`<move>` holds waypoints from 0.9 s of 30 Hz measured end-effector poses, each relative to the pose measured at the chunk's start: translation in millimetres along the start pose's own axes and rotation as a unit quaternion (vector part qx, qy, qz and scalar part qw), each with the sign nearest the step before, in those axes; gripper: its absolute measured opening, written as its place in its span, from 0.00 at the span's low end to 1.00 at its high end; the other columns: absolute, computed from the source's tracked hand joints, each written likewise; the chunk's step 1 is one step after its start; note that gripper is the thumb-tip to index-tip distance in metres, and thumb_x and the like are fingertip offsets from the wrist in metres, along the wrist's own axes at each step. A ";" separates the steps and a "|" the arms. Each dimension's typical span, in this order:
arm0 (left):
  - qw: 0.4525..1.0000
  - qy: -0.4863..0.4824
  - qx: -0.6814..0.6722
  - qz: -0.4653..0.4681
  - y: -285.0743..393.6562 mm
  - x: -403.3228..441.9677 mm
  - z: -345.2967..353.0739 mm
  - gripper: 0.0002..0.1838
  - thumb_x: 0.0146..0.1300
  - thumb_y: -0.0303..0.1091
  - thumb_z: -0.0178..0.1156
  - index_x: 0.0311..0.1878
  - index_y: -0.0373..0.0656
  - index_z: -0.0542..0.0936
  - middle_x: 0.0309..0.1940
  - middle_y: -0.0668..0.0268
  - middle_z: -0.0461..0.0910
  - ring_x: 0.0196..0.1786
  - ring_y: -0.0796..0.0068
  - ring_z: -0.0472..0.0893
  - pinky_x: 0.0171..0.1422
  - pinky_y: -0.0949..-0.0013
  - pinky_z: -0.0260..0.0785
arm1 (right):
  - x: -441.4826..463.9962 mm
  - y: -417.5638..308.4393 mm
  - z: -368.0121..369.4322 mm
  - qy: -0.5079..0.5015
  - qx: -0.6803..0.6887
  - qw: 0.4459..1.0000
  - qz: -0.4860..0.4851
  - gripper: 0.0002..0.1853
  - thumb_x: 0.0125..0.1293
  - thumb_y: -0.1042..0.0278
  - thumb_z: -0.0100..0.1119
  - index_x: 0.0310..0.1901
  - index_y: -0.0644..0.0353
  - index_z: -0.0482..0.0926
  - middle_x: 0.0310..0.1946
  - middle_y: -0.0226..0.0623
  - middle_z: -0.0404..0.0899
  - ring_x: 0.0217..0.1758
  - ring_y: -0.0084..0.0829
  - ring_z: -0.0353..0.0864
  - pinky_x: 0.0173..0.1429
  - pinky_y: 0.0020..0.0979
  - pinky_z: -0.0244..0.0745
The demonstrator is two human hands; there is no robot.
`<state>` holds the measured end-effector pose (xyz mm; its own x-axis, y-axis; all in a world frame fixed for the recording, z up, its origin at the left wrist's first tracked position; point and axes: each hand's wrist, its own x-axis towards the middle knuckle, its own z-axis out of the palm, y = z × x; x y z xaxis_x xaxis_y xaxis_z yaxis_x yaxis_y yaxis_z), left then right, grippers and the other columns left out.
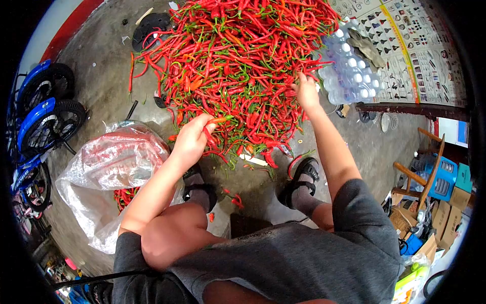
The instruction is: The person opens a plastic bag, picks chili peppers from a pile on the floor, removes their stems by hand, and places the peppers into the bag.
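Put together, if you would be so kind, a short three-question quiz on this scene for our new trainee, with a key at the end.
1. True or false: the translucent plastic bag lies on the person's left.

2. What shows in the grip of the left hand?
a) a cardboard box
b) a chili pepper
c) a sandal

3. What colour are the caps on the clear plastic bottles to the right of the chili pepper heap?

Key: 1. True. 2. b. 3. White.
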<state>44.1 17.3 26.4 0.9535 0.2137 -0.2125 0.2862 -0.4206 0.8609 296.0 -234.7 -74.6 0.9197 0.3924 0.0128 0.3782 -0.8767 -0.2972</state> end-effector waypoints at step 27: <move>0.946 -0.034 -0.321 0.000 13.1 13.2 18.0 0.16 0.64 0.34 0.53 0.53 0.39 0.72 0.47 0.64 0.77 0.50 0.76 0.75 0.52 0.70 0.69 | -92.9 -145.4 -97.4 -0.106 0.265 0.936 -0.209 0.06 0.61 0.70 0.54 0.37 0.62 0.76 0.31 0.39 0.75 0.34 0.35 0.76 0.41 0.31 0.72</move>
<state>62.1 -1.2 26.6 0.9638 0.1477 -0.2220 0.1895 0.2066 0.9599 165.8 -170.8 60.4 0.6408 0.7654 0.0603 0.5431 -0.3963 -0.7403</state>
